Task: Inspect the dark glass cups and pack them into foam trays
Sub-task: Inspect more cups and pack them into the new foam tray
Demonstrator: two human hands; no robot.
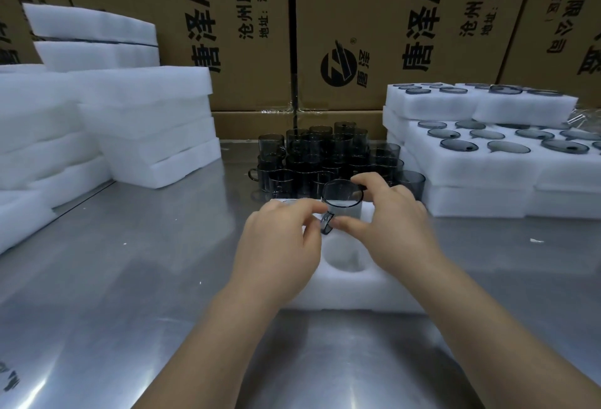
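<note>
between pinching fingers [367, 181], dark cup [341, 197]

Head view – close above table [130, 278]; faces forward-down

A brushed stainless-steel table [130, 262] fills the foreground, its surface streaked with soft white glare from overhead light. Behind it a wall of brown cardboard cartons [374, 18] stands stacked, printed with large black Chinese characters and a round black logo [338, 63]. A narrow dark gap [291, 34] runs upright between two cartons, and clear tape [292, 111] wrinkles along the seam above the lower row.
</note>
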